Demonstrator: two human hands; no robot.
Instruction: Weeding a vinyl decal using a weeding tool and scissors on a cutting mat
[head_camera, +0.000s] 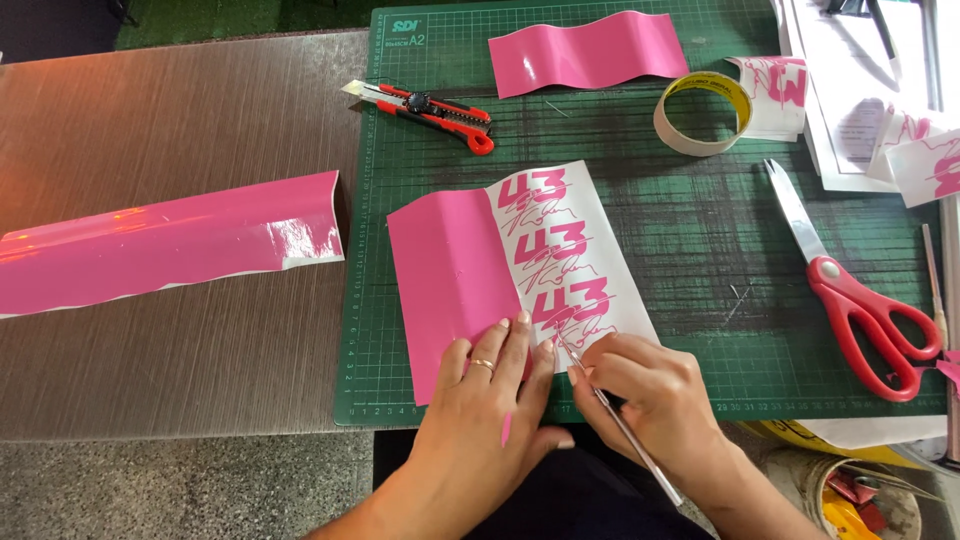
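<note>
Pinching a thin metal pick (625, 430), the right hand (655, 395) works its tip, seemingly, under a cut edge while the left hand (490, 385) presses flat on the pink sheet (470, 270); a slip could tear the fine lines.

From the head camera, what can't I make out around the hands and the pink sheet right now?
1. Tip of the thin metal tool: hidden by the right hand and the left hand.
2. Lowest cut figure on the pink sheet: partly covered by both hands.
3. Bucket: cut off by the bottom edge.
4. Papers, top right: cut off.
</note>
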